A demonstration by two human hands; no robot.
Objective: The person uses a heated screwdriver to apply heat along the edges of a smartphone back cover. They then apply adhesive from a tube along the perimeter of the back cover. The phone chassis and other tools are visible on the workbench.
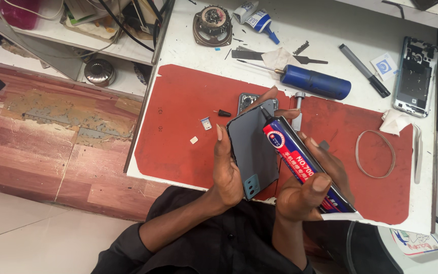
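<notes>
- Glue tube (305, 167), red and blue with a black nozzle, sits pinched in the right hand (307, 190), its tip touching the phone back cover's top edge.
- Phone back cover (253, 149), dark grey, is clasped in the left hand (229, 167), above the red mat (178, 132).
- Beyond the cover on the worktop (188, 40): blue screwdriver (315, 82), then a round speaker (212, 25).

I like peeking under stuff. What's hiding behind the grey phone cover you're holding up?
Behind the grey phone cover a phone frame pokes out on the red mat. Most of that frame is covered, so its lower part cannot be seen.
</notes>
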